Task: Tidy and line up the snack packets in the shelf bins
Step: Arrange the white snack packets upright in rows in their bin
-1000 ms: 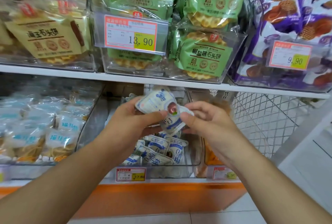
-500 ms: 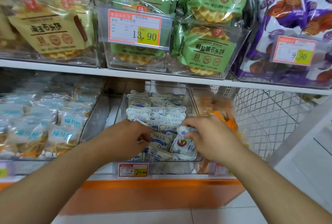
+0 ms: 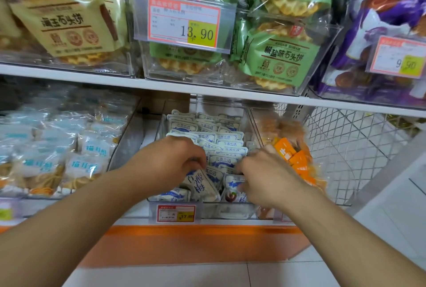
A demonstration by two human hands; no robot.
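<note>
My forearms reach in from the bottom edge toward the lower shelf. Nearest the shelf front, a red price tag [image 3: 176,213] sits on the clear bin [image 3: 230,212]. My left hand [image 3: 171,162] is inside the bin, fingers curled down onto a tilted white-blue packet [image 3: 200,185] at the front; looks like I grip its top edge, fingertips mostly hidden. My right hand [image 3: 265,176] is curled over another packet [image 3: 232,191] at the front right, pinching it; thumb side hidden. Both packets are in the front of the bin, touching each other. Behind my hands, rows of packets [image 3: 221,139] lie overlapped toward the back of the bin. Just right of the bin, orange packets [image 3: 292,157] sit beside my right hand. Left bin holds blurry pale-blue bags [image 3: 85,167]. Wire mesh [image 3: 345,148] far right. Above, the white shelf [image 3: 207,88] carries a tan bag [image 3: 66,26], green bags [image 3: 279,58], purple bags [image 3: 380,22], with a 13.90 tag [image 3: 184,22] and a 9.90 tag [image 3: 398,58].
</note>
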